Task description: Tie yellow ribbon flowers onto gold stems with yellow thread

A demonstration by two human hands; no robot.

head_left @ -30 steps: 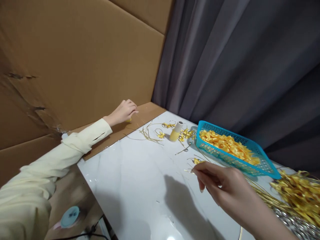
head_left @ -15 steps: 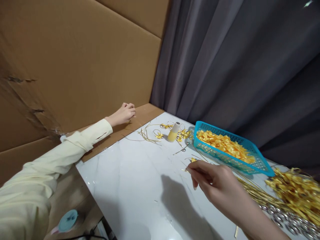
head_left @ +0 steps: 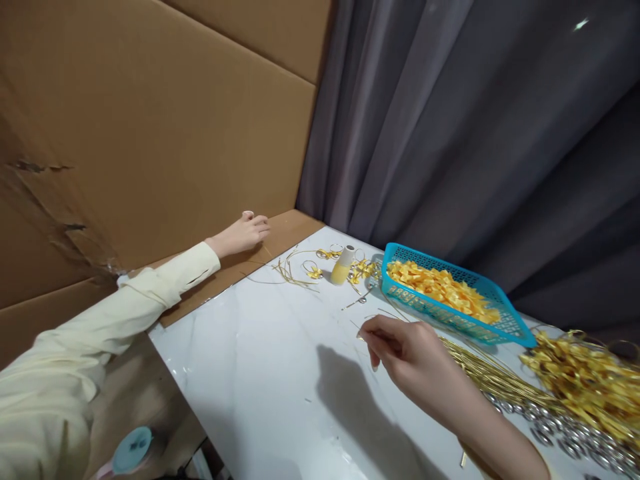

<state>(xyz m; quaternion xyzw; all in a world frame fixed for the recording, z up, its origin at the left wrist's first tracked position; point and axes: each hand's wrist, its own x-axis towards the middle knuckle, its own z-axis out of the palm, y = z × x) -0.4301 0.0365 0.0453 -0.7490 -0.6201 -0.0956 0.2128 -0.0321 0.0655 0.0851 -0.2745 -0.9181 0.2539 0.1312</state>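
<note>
My left hand point(head_left: 243, 235) reaches over the brown cardboard strip at the table's far left edge, thumb raised apart from its bent fingers. Nothing shows between them. Just below it, thin gold cord pieces point(head_left: 290, 273) lie loosely on the table. My right hand point(head_left: 400, 347) hovers above the white table point(head_left: 260, 373) with thumb and forefinger pinched together. A thin wire point(head_left: 355, 326) sticks out at those fingertips; the palm side is partly hidden. Beyond it lie a ring with a yellow bow point(head_left: 314, 272) and a small yellow-and-white bottle point(head_left: 343, 265).
A blue basket point(head_left: 460, 323) of yellow bows point(head_left: 445, 290) stands at the back right. Gold cords point(head_left: 500, 377), silver beads point(head_left: 560, 427) and a heap of gold ribbon pieces point(head_left: 590, 380) lie at right. Cardboard point(head_left: 200, 120) and a dark curtain point(head_left: 450, 133) border the table.
My right hand has moved slightly left, and now covers the small yellow piece seen beside its fingers. My left thumb stands further from the fingers. The view has shifted a little.
</note>
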